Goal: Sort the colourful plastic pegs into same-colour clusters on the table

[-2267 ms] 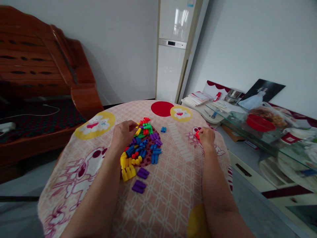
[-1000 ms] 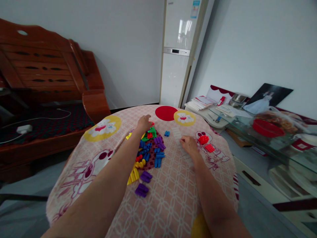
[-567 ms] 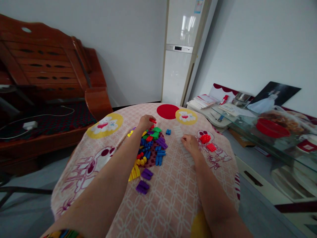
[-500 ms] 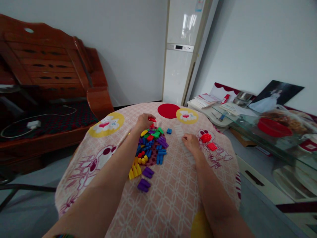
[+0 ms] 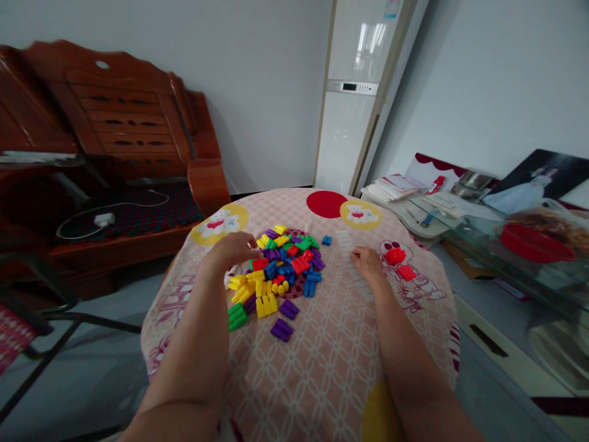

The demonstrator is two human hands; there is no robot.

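Left hand, fingers bent, between one block pile and left edge of the surface; right hand curled; cannot tell whether pinching anything. Toward right edge, two red clumps; on near-edge side, two loose purple blocks; one green block, partly behind left forearm.

Left hand and right hand are showing bare. Forearms are showing bare too, tapering toward the wrists, left one creasing.
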